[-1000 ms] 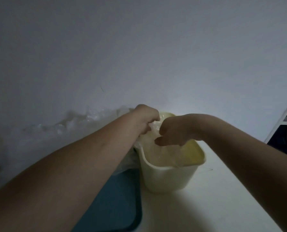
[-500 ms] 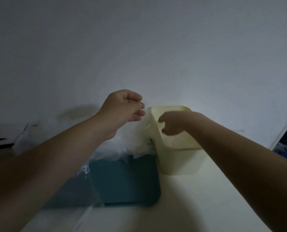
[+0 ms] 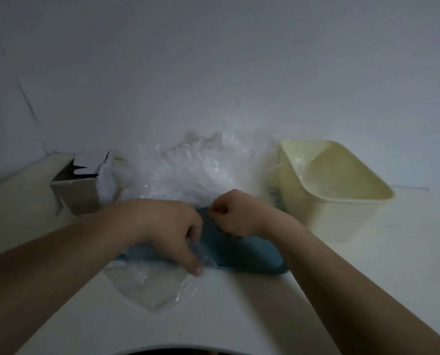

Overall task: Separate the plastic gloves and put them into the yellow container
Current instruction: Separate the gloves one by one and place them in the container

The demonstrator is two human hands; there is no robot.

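Fingers (image 3: 215, 211) pinching plastic gloves (image 3: 188, 172)

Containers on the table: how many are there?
3. A pale yellow plastic tub stands at the right, a flat teal tray lies under the hands in the middle, and a torn cardboard box sits at the left. The glove pile may hide others.

A pale table (image 3: 239, 316) carries a teal tray (image 3: 247, 252) at centre, a yellow container (image 3: 342, 216) at two o'clock, an open cardboard box (image 3: 75, 193) at ten o'clock, and a clear plastic sheet (image 3: 152, 288) at six o'clock.
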